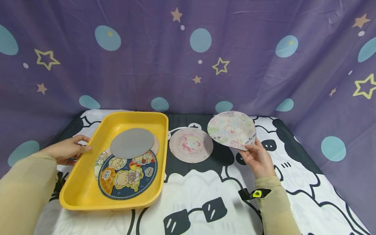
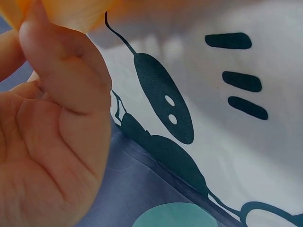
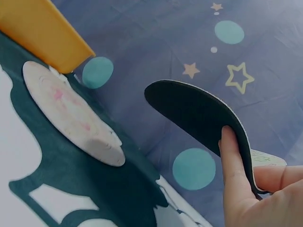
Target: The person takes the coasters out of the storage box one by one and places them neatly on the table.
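My right hand (image 1: 258,160) pinches the near edge of a round mouse pad (image 1: 230,129) with a pale pastel cartoon print. Raised and tilted, the pad shows a dark underside in the right wrist view (image 3: 189,111). My left hand (image 1: 69,150) holds the left rim of a yellow tray (image 1: 80,182), its thumb at the rim; some fingertips are hidden. Inside the tray lie overlapping round pads: a navy bear-print one (image 1: 127,178), a plain grey one (image 1: 132,143) partly over it, and others mostly covered. A pink-print pad (image 1: 191,145) lies flat right of the tray.
A black-and-white cartoon cloth (image 1: 182,186) covers the table. Behind it hangs a purple curtain (image 1: 188,81) with stars and blue ovals, meeting the table's back edge. My right wrist wears a black band (image 1: 249,195).
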Available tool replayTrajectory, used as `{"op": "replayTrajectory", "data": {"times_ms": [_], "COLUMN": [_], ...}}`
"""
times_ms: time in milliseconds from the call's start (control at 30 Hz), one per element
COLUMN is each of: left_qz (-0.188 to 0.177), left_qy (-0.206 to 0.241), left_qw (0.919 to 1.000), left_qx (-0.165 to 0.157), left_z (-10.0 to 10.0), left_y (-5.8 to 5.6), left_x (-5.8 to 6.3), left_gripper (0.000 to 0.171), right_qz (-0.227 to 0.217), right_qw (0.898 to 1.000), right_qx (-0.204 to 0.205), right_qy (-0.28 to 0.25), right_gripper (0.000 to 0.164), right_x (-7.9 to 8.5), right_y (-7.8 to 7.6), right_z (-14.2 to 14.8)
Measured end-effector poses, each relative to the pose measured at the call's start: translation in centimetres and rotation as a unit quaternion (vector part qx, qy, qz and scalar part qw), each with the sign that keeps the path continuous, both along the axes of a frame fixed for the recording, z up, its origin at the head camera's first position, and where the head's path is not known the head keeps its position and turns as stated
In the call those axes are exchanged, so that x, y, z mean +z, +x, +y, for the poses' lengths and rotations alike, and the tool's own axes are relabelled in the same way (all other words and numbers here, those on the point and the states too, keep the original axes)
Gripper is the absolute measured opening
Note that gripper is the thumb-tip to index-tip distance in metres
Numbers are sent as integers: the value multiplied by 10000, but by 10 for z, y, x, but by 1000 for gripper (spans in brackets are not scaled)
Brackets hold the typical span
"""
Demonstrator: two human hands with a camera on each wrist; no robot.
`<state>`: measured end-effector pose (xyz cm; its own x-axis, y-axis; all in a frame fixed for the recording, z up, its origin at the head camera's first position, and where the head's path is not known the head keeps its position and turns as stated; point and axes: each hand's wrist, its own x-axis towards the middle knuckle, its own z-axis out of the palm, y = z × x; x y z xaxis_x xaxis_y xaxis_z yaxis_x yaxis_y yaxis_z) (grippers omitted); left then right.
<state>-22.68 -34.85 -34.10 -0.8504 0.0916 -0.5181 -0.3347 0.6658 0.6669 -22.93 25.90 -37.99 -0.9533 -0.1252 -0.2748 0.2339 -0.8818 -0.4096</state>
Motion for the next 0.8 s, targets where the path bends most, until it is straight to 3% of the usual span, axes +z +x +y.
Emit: {"op": "replayTrajectory", "data": {"times_ms": [267, 467, 800], "left_qz": [-5, 17, -13], "left_qy": [-11, 14, 8], "left_qw": [10000, 10000, 10000], "left_qx": [-7, -7, 38], "left_z": [0, 0, 1], "left_y": [0, 0, 0], "left_x": [0, 0, 0], "left_gripper": [52, 50, 53], "right_qz": [-285, -245, -484], "right_qw": [9989, 9984, 9974], "right_qx": [173, 259, 188], "right_qy": [337, 435, 507], "right_gripper": [86, 85, 86], "right_x": [-9, -15, -18], "right_y": [-5, -5, -6], "right_z": [3, 8, 12]}}
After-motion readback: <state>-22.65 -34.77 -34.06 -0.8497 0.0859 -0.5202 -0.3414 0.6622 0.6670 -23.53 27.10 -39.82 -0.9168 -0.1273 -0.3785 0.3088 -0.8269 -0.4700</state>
